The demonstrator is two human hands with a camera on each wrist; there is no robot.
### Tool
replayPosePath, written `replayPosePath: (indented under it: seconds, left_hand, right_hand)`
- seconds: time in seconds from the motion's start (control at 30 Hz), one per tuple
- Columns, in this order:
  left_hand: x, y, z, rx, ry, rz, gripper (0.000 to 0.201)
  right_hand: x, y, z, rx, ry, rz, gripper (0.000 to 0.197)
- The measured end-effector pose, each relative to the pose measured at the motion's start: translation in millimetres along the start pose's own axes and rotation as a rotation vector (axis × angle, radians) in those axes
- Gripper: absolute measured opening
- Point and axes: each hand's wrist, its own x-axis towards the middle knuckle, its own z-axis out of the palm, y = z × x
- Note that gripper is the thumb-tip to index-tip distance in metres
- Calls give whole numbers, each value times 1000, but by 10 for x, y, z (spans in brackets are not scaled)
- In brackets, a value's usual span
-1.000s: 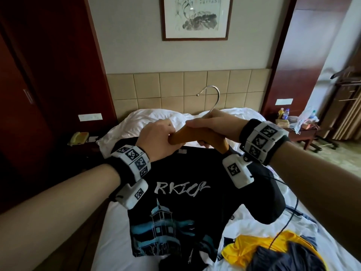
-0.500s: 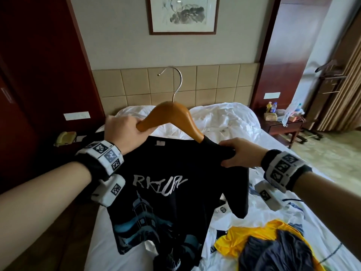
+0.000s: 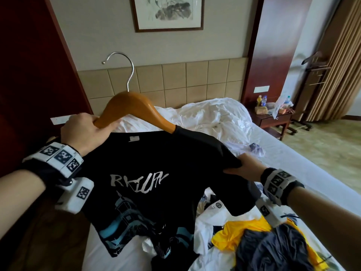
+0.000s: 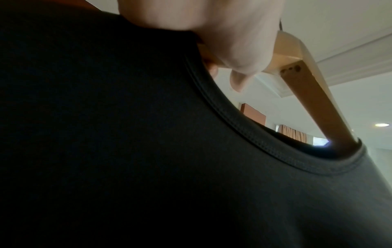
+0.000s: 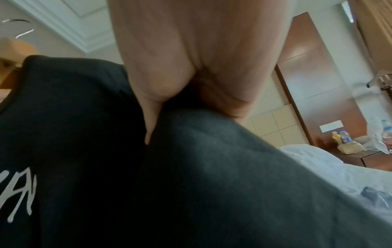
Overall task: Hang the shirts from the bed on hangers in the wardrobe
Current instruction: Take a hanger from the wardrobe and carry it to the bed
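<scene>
A black T-shirt (image 3: 156,182) with white lettering and a blue print hangs on a wooden hanger (image 3: 134,106) with a metal hook (image 3: 125,63), held up over the bed. My left hand (image 3: 88,132) grips the hanger's left arm at the shirt's collar; the left wrist view shows the collar (image 4: 233,120) and the hanger (image 4: 314,94) running into it. The hanger's right arm is inside the shirt. My right hand (image 3: 242,167) pinches the shirt's right shoulder, seen close up as dark cloth (image 5: 212,167) in the right wrist view.
More shirts lie piled on the white bed (image 3: 283,153): yellow (image 3: 234,237), dark grey (image 3: 273,251) and white (image 3: 205,227). A crumpled duvet (image 3: 211,116) lies at the headboard. A nightstand (image 3: 273,118) with bottles stands to the right, dark wood panels (image 3: 29,75) to the left.
The right hand left the hanger's middle and slid down to the shirt's right shoulder. The hanger and shirt rose and tilted, left side lower; the view swung right.
</scene>
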Motion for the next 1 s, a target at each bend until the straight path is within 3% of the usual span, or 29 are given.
replayPosePath:
  seconds: [0.1,0.17,0.3,0.33,0.4,0.47,0.53,0.63,0.7,0.8,0.87,1.0]
  left_hand:
    - [-1,-14,-19,-11,-14,-22,73]
    - [5,-20,-41,-36,-5,-42,71]
    - [13,0,-77,-38,-9,-61,73]
    - [15,3,-88,-33,-11,-67,73]
    - [17,-5,-83,-26,-24,-85,72]
    - [7,2,-49,1,-28,-106,70]
    - [6,13,19,28,-31,-113,70]
    - [-15,85,131,69,-78,-134,74]
    - [-58,198,189,94,-108,-116,70]
    - [-159,412,212,172,-61,-49,47]
    - [-219,430,210,191,-69,-25,43]
    - [-235,96,152,18,-301,-6,47]
  right_hand:
    - [-32,70,64,180,93,14,43]
    - [-68,110,173,178,72,33,39]
    - [-106,201,393,-248,-179,119,37]
    - [-101,175,363,-260,-198,122,43]
    - [-77,45,202,-185,-179,77,75]
    - [-72,-274,-31,-113,-41,-53,113]
    - [-104,-694,-250,-30,126,-214,123]
    - [-132,-1387,-417,16,211,-459,109]
    - [-74,-1787,-385,2,184,-511,96]
    - [89,-2186,-186,84,168,-448,62]
    - [174,-2284,-39,166,196,-383,43]
    - [233,-2292,118,221,213,-340,33]
